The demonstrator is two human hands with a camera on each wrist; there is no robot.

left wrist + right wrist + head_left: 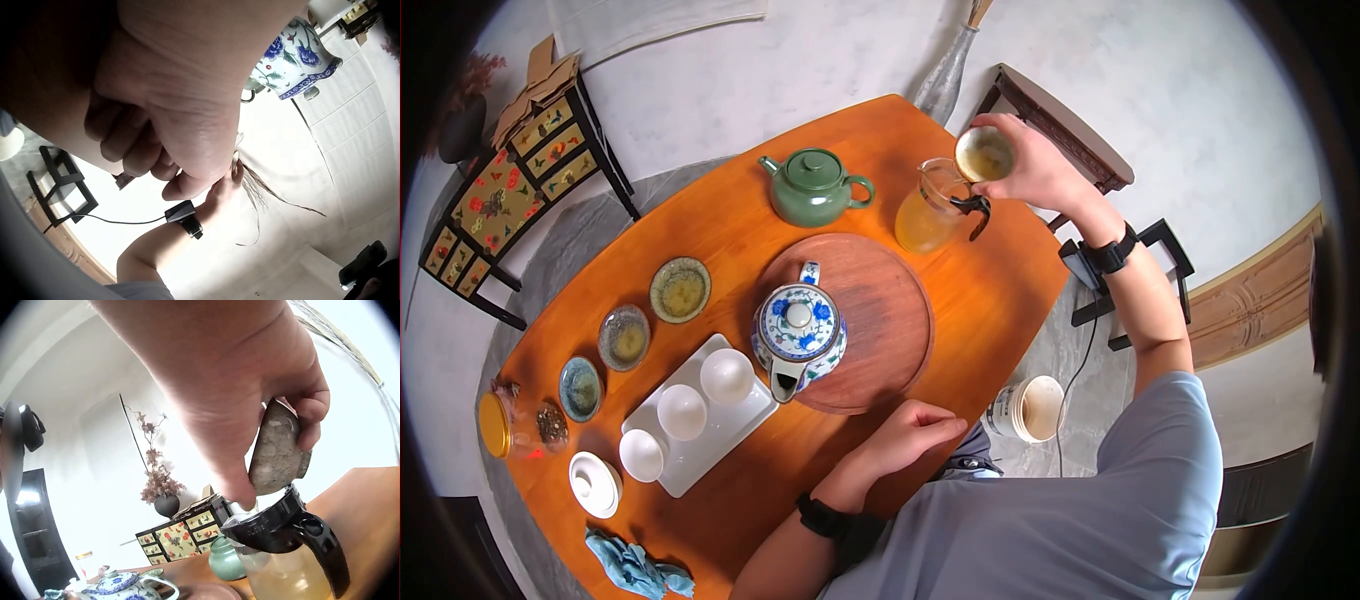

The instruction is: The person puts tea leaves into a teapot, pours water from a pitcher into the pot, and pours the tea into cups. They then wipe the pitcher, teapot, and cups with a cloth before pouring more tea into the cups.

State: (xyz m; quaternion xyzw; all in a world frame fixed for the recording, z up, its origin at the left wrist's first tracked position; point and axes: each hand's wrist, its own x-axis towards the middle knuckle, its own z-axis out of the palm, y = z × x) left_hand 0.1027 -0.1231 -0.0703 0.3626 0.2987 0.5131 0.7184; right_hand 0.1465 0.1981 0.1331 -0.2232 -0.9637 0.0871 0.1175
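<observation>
My right hand point(1040, 170) grips a speckled teacup point(275, 450) between thumb and fingers. The cup is tilted over a glass pitcher point(928, 215) with a black handle, close at its rim. Yellowish tea fills the lower part of the pitcher, and some liquid shows inside the cup. At the near table edge my left hand point(910, 437) holds nothing, its fingers loosely curled in the left wrist view. Nearest to it is a round wooden tray point(890, 310), on which a blue-and-white floral teapot point(800, 325) stands.
A green teapot point(812, 190) stands left of the pitcher. Several tea bowls, one a greenish bowl point(680, 290), line the far left side. A white rectangular tray point(730, 435) carries white cups. A lidded white bowl point(595, 485), a jar point(497, 425) and a blue cloth point(635, 565) lie beyond.
</observation>
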